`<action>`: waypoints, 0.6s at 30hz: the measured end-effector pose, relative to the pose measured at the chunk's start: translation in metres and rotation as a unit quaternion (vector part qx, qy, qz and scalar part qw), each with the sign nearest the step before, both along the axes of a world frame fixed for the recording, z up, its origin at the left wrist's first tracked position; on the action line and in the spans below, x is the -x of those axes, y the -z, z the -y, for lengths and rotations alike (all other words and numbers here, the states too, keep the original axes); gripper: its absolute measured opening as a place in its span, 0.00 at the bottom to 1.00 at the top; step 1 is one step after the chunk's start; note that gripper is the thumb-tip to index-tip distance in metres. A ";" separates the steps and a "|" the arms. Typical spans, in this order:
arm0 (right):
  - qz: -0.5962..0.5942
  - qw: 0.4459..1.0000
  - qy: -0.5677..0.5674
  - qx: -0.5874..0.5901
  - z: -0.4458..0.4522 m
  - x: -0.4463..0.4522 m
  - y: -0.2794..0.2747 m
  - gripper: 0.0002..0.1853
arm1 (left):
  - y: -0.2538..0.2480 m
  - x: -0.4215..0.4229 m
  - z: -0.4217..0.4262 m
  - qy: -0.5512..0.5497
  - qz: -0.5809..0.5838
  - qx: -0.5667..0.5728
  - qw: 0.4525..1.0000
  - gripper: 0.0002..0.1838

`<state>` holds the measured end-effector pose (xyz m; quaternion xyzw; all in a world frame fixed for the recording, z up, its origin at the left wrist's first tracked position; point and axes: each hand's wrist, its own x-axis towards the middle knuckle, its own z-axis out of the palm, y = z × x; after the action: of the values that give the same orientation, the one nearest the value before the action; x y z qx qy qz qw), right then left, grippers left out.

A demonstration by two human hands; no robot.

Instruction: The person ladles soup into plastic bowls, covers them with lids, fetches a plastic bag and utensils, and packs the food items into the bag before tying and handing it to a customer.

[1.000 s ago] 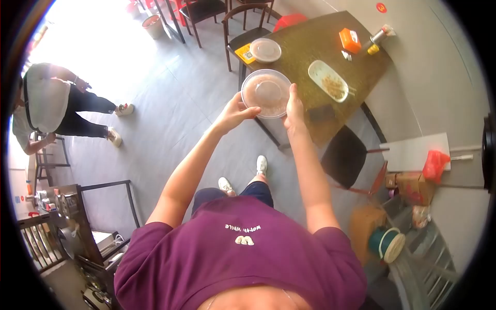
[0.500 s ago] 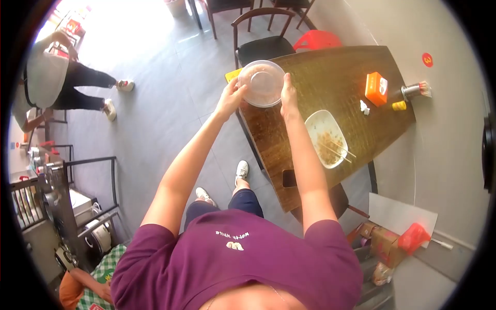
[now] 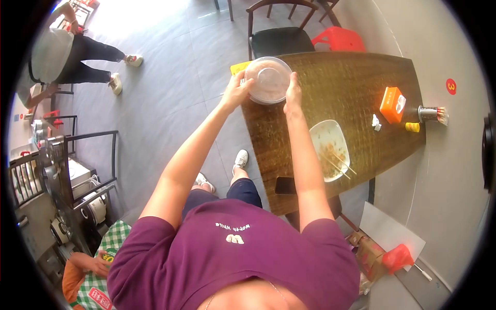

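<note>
A round clear plastic takeout bowl [image 3: 268, 80] with a lid is held between my two hands, out over the near left corner of the wooden table. Its pale brownish contents show only dimly through the plastic. My left hand [image 3: 238, 91] grips the left rim, thumb on top. On the right side, my right hand [image 3: 293, 94] presses against the rim with its thumb up. A yellow item [image 3: 238, 67] shows partly behind the bowl. Right of my right forearm lies a white plate [image 3: 321, 135] with food scraps and a pair of chopsticks [image 3: 340, 165] on it.
The wooden table [image 3: 372, 77] carries an orange tissue box [image 3: 391, 105], crumpled tissue [image 3: 376, 122], a yellow cylinder [image 3: 412, 127], a chopstick holder [image 3: 429, 113] and a phone [image 3: 285, 186]. A chair [image 3: 281, 41] and red stool [image 3: 341, 39] stand beyond. Two other people are at the left.
The view has shifted slightly, so the table and its things sit farther right in it. Both hands still hold the bowl. The person at lower left has moved a hand onto the checked apron.
</note>
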<state>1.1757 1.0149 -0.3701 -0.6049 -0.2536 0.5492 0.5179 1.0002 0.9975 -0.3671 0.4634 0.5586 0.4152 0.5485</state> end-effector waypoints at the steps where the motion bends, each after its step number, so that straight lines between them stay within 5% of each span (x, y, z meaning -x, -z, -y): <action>1: 0.009 1.000 0.003 0.009 0.003 0.002 -0.008 0.34 | -0.003 0.001 0.001 0.011 0.012 0.006 1.000 0.22; 8: -0.078 0.997 -0.002 0.027 0.003 0.003 -0.004 0.33 | -0.007 0.008 -0.001 0.040 -0.016 0.027 0.999 0.22; 13: -0.135 0.988 0.007 -0.080 -0.007 -0.017 0.029 0.28 | -0.010 0.014 0.014 -0.021 0.000 0.027 0.999 0.23; 15: 0.021 0.983 0.156 -0.091 -0.006 -0.025 0.020 0.21 | -0.006 0.028 0.038 -0.056 -0.002 0.008 0.998 0.22; 16: 0.071 0.980 0.183 -0.025 0.004 -0.017 -0.029 0.20 | 0.000 0.039 0.056 -0.063 -0.023 0.014 0.998 0.21; 18: 0.237 0.930 0.193 -0.205 0.014 -0.023 -0.038 0.21 | 0.022 0.066 0.103 -0.074 -0.066 0.019 0.995 0.18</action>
<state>1.1985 1.0006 -0.3322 -0.6354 -0.3542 0.2155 0.6515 0.9345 0.8943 -0.3895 0.4364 0.6341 0.4130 0.4867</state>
